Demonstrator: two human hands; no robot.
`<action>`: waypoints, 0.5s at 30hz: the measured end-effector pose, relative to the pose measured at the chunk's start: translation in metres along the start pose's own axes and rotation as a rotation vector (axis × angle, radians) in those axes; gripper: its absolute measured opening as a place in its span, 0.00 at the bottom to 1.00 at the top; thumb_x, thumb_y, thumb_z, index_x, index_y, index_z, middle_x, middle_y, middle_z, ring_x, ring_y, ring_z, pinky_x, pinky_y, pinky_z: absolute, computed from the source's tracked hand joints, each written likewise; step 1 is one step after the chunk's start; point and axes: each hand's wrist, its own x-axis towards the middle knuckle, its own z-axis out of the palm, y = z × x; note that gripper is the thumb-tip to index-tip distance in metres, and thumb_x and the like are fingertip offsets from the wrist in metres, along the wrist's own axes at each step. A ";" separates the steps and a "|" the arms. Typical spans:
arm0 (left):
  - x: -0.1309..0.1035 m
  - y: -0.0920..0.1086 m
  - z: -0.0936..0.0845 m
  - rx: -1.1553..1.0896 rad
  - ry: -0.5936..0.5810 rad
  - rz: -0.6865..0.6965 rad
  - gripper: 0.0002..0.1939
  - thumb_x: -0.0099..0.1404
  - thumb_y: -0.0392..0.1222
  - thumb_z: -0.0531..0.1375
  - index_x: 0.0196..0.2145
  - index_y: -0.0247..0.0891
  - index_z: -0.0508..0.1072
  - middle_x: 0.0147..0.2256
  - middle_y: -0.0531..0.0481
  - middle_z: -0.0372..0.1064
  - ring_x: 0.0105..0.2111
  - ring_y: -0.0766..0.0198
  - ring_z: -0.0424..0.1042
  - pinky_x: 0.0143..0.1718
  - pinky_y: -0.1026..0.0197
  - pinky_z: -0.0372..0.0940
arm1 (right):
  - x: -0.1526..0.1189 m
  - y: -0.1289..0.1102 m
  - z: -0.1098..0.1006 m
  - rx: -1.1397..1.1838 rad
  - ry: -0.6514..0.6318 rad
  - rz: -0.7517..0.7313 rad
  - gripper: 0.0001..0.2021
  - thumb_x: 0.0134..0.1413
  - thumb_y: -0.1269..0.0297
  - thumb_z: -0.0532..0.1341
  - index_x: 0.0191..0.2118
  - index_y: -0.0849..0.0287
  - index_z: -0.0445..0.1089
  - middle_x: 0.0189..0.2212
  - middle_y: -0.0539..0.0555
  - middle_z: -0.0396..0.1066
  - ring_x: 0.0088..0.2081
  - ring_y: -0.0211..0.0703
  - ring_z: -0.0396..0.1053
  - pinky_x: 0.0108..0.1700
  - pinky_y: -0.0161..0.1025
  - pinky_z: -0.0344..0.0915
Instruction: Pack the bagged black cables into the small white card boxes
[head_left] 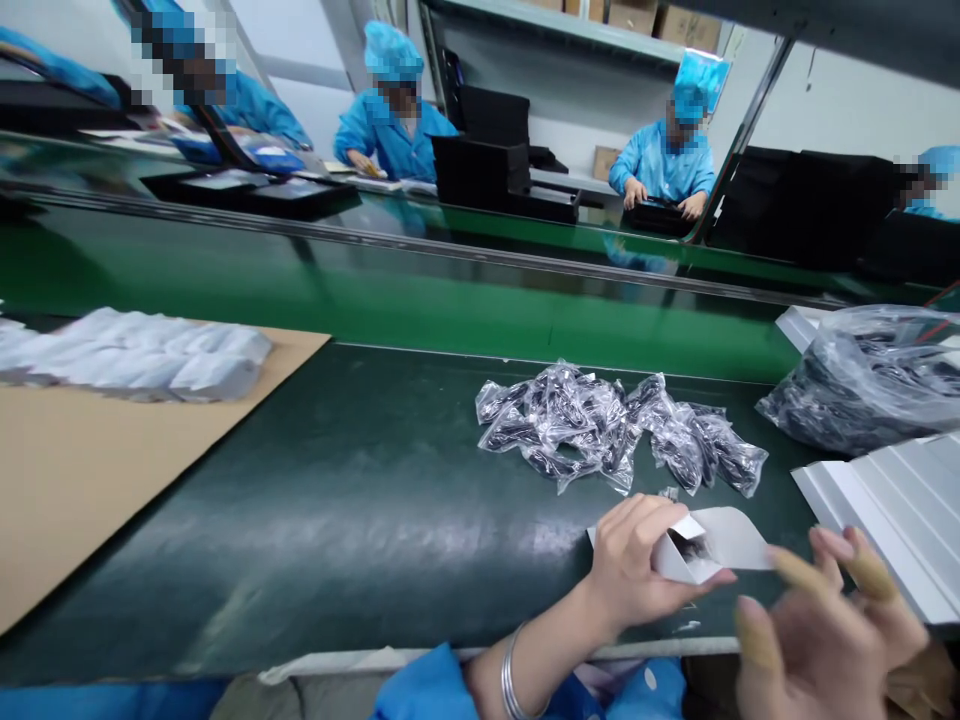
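Observation:
My left hand (637,555) is wrapped around a small white box (694,570), its open end turned toward the right. A long lid flap sticks out from that end, and something in clear plastic shows dimly inside. To the right of the flap, my right hand (825,630) is raised with its fingers apart and nothing in them; it is blurred, with yellowish covers on some fingertips. Beyond the box lies a pile of clear bags with black cables (570,420) on the dark green work surface (337,480).
At right stands a large plastic bag of black cables (847,380), near a stack of flat white cartons (892,520). Rows of white packages (135,350) rest on a cardboard sheet (112,460) at left. Across the green divider (450,290), several co-workers in blue sit among black cases (487,160).

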 end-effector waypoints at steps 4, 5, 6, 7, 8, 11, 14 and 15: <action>0.003 -0.001 -0.002 0.048 0.018 0.031 0.23 0.67 0.59 0.58 0.51 0.42 0.61 0.30 0.50 0.71 0.25 0.64 0.71 0.25 0.64 0.67 | 0.014 -0.001 -0.013 0.218 -0.242 0.287 0.15 0.65 0.68 0.53 0.51 0.53 0.74 0.47 0.56 0.72 0.48 0.49 0.72 0.46 0.44 0.71; 0.003 -0.001 -0.002 0.056 0.016 0.031 0.22 0.68 0.58 0.57 0.51 0.42 0.62 0.30 0.50 0.70 0.25 0.64 0.71 0.25 0.64 0.67 | 0.017 0.000 -0.017 0.223 -0.390 0.305 0.14 0.66 0.67 0.53 0.49 0.53 0.75 0.46 0.55 0.73 0.47 0.47 0.73 0.44 0.39 0.72; 0.004 -0.001 -0.002 0.060 0.016 0.030 0.21 0.68 0.57 0.57 0.51 0.42 0.62 0.30 0.49 0.70 0.24 0.65 0.70 0.25 0.64 0.67 | 0.020 0.000 -0.019 0.224 -0.488 0.292 0.13 0.65 0.67 0.55 0.48 0.52 0.75 0.46 0.54 0.73 0.45 0.44 0.74 0.43 0.36 0.72; 0.004 -0.001 -0.002 0.058 0.019 0.029 0.20 0.69 0.57 0.56 0.50 0.42 0.62 0.30 0.49 0.70 0.24 0.65 0.70 0.25 0.64 0.67 | 0.021 0.000 -0.021 0.219 -0.527 0.255 0.12 0.63 0.68 0.57 0.48 0.51 0.75 0.46 0.53 0.73 0.44 0.42 0.74 0.42 0.33 0.72; 0.003 -0.001 -0.001 0.052 0.024 0.027 0.19 0.70 0.56 0.55 0.50 0.41 0.62 0.31 0.49 0.71 0.24 0.64 0.70 0.24 0.64 0.67 | 0.021 -0.001 -0.021 0.203 -0.529 0.209 0.12 0.62 0.68 0.59 0.48 0.51 0.75 0.46 0.53 0.72 0.44 0.41 0.74 0.42 0.32 0.72; 0.001 -0.002 0.000 0.024 0.043 0.023 0.16 0.71 0.52 0.53 0.50 0.40 0.63 0.32 0.47 0.72 0.27 0.63 0.72 0.25 0.63 0.68 | 0.018 -0.007 -0.015 0.124 -0.424 0.066 0.11 0.58 0.73 0.62 0.46 0.56 0.74 0.43 0.54 0.71 0.41 0.38 0.73 0.40 0.30 0.71; -0.002 -0.002 0.000 0.008 0.051 -0.019 0.16 0.70 0.48 0.54 0.50 0.39 0.62 0.33 0.47 0.73 0.28 0.62 0.73 0.27 0.61 0.70 | 0.011 -0.012 -0.006 0.049 -0.327 -0.052 0.10 0.56 0.77 0.62 0.43 0.59 0.72 0.41 0.56 0.70 0.40 0.37 0.71 0.38 0.31 0.70; -0.003 -0.001 0.000 0.017 0.049 -0.040 0.16 0.69 0.48 0.55 0.51 0.38 0.61 0.33 0.47 0.73 0.27 0.62 0.73 0.27 0.61 0.70 | 0.009 -0.013 -0.003 0.029 -0.317 -0.076 0.11 0.56 0.78 0.62 0.43 0.60 0.72 0.42 0.56 0.70 0.40 0.37 0.71 0.38 0.32 0.70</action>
